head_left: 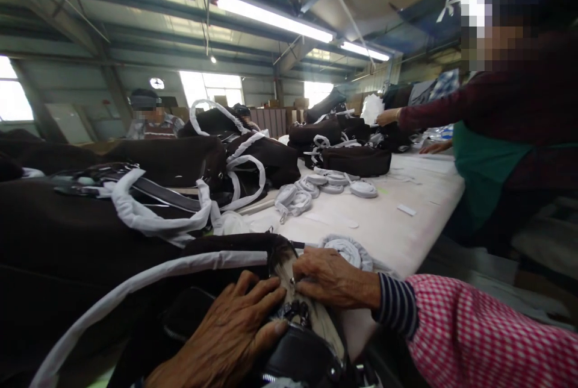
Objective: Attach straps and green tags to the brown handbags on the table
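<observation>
A dark bag with zips and metal fittings lies right in front of me. Its handle is wrapped in white material and arches along the left side. My left hand rests on the bag with its fingers stretched out, holding nothing. Across from it, my right hand has its thumb and fingers pinched at the bag's pale, light-coloured edge. A small shiny metal bit shows by the thumb; what the fingertips grip is too small to make out. Below the hands sits a black zipped part of the bag.
Several dark bags with wrapped handles are piled at the left. Wrapped coiled straps lie on the pale table, one coil just beyond my right hand. A co-worker in a green apron reaches over the table's right side.
</observation>
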A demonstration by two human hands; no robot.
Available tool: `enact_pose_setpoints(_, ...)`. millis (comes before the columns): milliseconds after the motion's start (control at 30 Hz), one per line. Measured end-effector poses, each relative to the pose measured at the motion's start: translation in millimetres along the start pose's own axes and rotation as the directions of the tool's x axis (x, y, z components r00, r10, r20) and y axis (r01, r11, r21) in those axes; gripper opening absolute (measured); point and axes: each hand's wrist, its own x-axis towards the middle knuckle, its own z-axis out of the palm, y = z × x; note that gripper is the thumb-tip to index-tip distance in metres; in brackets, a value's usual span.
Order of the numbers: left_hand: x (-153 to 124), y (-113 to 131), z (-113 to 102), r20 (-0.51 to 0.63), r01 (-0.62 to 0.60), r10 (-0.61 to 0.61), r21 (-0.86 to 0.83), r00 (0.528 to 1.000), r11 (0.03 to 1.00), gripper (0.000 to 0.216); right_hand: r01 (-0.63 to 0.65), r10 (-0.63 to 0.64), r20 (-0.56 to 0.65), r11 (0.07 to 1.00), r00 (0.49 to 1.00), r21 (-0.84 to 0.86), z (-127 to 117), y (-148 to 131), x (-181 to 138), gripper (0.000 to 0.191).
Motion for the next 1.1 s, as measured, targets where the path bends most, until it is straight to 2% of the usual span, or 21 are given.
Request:
enact_pose_setpoints(67, 0, -1, 1, 0.051, 0.057, -0.056, -0.012, 0.997, 0.998, 0.051, -0.075, 0.081, -0.088, 0.995, 0.993, 0.066, -3, 5, 5, 0.004)
enact_pose_setpoints(133, 0, -2, 1, 0.096, 0.104, -0.101, -0.026, 0.99, 0.994, 0.052, -0.094, 0.118, -0.135, 0.981, 0.984, 0.17, -8, 11, 8, 0.007)
enact_pose_setpoints(233, 1, 1, -1, 0.152, 0.16, -0.151, -0.049, 0.977, 0.986, 0.054, -0.039, 0.081, -0.087, 0.912, 0.993, 0.408, -16, 16, 12, 0.003)
enact_pose_setpoints(300, 3, 4, -4, 0.17, 0.176, -0.163, -0.059, 0.972, 0.983, 0.054, -0.016, 0.055, -0.055, 0.841, 0.997, 0.541, -20, 18, 15, 0.017)
enact_pose_setpoints(367, 2, 6, -6, 0.167, 0.173, -0.161, -0.061, 0.973, 0.983, 0.054, 0.003, 0.021, -0.033, 0.801, 0.999, 0.599, -24, 20, 18, 0.024)
enact_pose_setpoints(500, 0, 6, -5, 0.133, 0.141, -0.132, -0.059, 0.982, 0.988, 0.052, -0.052, -0.05, 0.145, 0.781, 0.988, 0.622, -37, 26, 24, 0.019)
enact_pose_setpoints(667, 0, 8, -7, 0.081, 0.079, -0.072, -0.087, 0.994, 0.993, 0.049, -0.158, -0.098, 0.398, 0.813, 0.912, 0.561, -49, 31, 28, 0.025)
enact_pose_setpoints(767, 1, 10, -9, 0.102, 0.089, -0.079, -0.093, 0.992, 0.992, 0.049, -0.169, -0.116, 0.416, 0.792, 0.902, 0.587, -44, 34, 34, 0.027)
enact_pose_setpoints(867, 0, 8, -6, 0.094, 0.08, -0.072, -0.087, 0.993, 0.993, 0.05, -0.145, -0.12, 0.415, 0.82, 0.902, 0.553, -38, 38, 40, 0.031)
enact_pose_setpoints(933, -2, 6, -3, 0.07, 0.054, -0.048, -0.082, 0.996, 0.995, 0.051, -0.116, -0.165, 0.454, 0.841, 0.875, 0.529, -39, 39, 43, 0.033)
enact_pose_setpoints(1033, -4, 5, -2, 0.097, 0.051, -0.043, -0.082, 0.994, 0.995, 0.05, -0.058, -0.268, 0.505, 0.84, 0.82, 0.54, -48, 38, 41, 0.032)
enact_pose_setpoints(1100, -3, 7, -4, 0.122, 0.068, -0.057, -0.088, 0.991, 0.994, 0.049, -0.058, -0.283, 0.502, 0.826, 0.817, 0.56, -54, 37, 37, 0.031)
